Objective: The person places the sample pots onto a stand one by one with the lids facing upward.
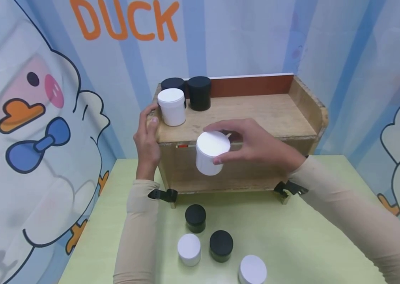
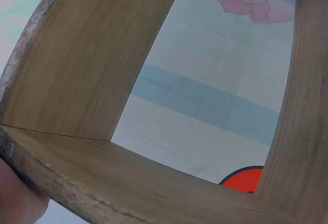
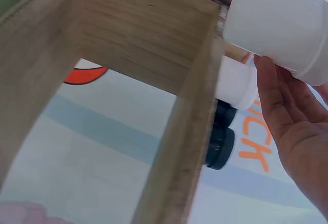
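Backdrop (image 1: 221,31): orange lettering "DUCK". Wooden shelf (image 1: 274,114); left hand (image 1: 146,138) fingers curled round its front left corner. Right hand (image 1: 257,144) pinches plain white jar (image 1: 211,153), held in air before shelf's front edge.

head: above, facing wooden shelf (image 1: 257,114) | wrists: close, beneath it; shared

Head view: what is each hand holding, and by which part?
The right hand grips a white jar by its lid rim and side, fingers curled around its top. The left hand holds the wooden shelf at its left front corner.
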A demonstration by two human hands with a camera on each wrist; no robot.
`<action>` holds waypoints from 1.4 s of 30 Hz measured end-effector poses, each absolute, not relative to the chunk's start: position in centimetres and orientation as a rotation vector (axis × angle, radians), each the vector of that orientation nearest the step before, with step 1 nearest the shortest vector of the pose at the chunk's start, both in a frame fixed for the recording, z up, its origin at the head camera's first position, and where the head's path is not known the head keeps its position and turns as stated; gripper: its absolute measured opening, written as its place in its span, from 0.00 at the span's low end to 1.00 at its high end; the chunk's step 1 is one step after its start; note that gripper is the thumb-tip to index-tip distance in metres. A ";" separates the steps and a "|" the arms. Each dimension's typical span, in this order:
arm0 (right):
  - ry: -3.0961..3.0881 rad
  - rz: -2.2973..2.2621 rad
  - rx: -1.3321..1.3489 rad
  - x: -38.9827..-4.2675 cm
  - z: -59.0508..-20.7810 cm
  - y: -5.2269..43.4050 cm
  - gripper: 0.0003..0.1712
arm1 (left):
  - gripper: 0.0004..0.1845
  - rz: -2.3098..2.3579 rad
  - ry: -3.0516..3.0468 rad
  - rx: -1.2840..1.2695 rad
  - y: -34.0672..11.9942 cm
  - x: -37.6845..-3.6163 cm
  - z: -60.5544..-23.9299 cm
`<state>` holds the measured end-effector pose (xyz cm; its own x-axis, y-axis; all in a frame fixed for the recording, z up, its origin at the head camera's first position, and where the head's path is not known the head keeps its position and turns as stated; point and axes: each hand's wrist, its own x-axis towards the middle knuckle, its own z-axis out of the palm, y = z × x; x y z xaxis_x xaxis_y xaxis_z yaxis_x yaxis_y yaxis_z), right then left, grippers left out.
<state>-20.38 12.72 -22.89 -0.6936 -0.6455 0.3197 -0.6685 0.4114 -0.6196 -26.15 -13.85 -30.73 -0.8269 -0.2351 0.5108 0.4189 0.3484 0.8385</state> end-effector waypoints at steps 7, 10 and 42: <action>-2.578 1.129 1.137 -21.4 -20.2 11.7 0.38 | 0.24 -1.510 -2.055 -0.156 -13.9 -26.2 -30.7; -2.547 1.099 1.054 -22.1 -19.5 11.3 0.37 | 0.24 -1.507 -2.048 -0.160 -13.9 -26.2 -30.7; -2.855 0.822 0.616 -29.0 -18.5 8.4 0.40 | 0.24 -1.518 -2.049 -0.168 -13.9 -26.2 -30.6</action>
